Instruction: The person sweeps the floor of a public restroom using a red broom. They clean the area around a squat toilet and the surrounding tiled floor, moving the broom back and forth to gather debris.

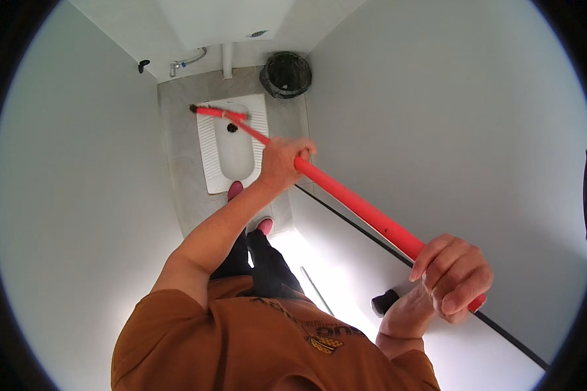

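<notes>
"Brush [359, 203], red and long-handled: where do you have it?"

"I log it slanting across my feed, far end over the squat toilet [207, 155], near end at lower right. The brush head [218, 113] lies crosswise above the toilet's far part, near the dark drain hole [232, 128]. Contact with the porcelain: cannot tell."

"Grip?"

"2 hands on 1 handle. Left hand [284, 164]: clamped partway along, fingers curled round, slightly blurred. Right hand [455, 279]: closed fist near the butt, a short red stub showing past it."

"Surroundings?"

"I note 2 reddish shoes [265, 226], 1 at the toilet's near edge. A bin [266, 79] with a dark liner stands beyond the toilet, to its right; a tap [174, 69] with a hose sits on the far wall, left of a white pipe [227, 60]."
</notes>
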Demonstrator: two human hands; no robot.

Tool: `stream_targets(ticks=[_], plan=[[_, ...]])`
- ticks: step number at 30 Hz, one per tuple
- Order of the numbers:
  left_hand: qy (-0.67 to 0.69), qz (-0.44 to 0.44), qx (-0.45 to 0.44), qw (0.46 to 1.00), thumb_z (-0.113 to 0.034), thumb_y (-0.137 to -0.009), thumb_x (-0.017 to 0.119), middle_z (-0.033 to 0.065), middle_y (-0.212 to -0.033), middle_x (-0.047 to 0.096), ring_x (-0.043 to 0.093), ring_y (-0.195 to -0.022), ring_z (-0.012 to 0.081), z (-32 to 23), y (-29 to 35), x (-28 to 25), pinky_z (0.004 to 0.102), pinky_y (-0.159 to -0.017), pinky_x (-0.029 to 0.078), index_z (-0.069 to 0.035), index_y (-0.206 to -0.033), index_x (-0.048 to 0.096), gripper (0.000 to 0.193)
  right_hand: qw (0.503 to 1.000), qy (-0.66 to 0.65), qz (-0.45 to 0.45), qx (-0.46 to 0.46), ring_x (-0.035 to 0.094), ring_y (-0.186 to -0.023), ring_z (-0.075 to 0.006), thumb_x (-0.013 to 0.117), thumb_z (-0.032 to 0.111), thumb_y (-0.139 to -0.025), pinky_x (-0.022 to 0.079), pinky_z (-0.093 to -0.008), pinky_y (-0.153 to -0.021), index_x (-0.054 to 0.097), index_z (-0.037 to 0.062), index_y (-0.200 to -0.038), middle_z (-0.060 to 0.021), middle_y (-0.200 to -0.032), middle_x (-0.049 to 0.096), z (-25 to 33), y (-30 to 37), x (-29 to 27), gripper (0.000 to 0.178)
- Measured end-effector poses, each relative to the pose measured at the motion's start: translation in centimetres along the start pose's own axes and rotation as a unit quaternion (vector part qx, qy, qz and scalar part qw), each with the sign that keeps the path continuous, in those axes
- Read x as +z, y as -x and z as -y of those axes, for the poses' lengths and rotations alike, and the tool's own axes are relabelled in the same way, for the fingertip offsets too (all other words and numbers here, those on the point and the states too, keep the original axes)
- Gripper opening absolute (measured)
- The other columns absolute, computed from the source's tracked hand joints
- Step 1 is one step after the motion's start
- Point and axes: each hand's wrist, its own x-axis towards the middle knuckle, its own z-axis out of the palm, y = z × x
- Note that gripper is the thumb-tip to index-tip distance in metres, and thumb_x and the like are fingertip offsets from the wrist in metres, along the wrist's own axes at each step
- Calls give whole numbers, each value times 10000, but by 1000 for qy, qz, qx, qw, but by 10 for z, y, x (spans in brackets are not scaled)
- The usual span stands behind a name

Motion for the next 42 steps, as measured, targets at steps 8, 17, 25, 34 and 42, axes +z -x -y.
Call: stream_targets(ticks=[8,17,25,34,42], plan=[[179,89,-97,975,-23,-711,651,38,-668,618,590,-637,265,12,74,91,356,-626,465,-140,-803,604,156,973,172,29,151,502,-507,-169,528,-96,-770,522,-419,-738,689,30,-768,-74,-605,593,3,38,31,205],[163,13,-28,986,-69,-752,652,44,-664,607,625,-643,251,-110,51,86,360,-567,461,-137,-834,629,108,983,94,-144,-67,337,-413,-86,495,2,-866,415,-281,-460,421,86,-926,22,-539,382,80,33,4,127],[184,161,-41,969,-61,-709,705,39,-657,596,605,-632,263,-40,74,123,364,-564,438,-134,-861,626,186,972,220,-79,34,439,-474,-144,531,-29,-880,502,-401,-610,612,-4,-889,-32,-561,490,23,82,24,85],[152,107,-55,981,-96,-689,738,25,-715,643,652,-693,270,-109,100,103,357,-606,493,-157,-892,618,244,979,120,-139,-93,369,-416,-90,442,-49,-888,447,-313,-469,484,14,-942,21,-499,368,83,86,-15,93],[217,139,-15,966,-97,-735,694,48,-646,592,597,-594,244,-99,113,123,368,-548,447,-163,-923,603,220,912,383,-147,-19,473,-435,-127,478,22,-917,503,-348,-561,528,23,-1025,-6,-495,435,69,110,51,120]])
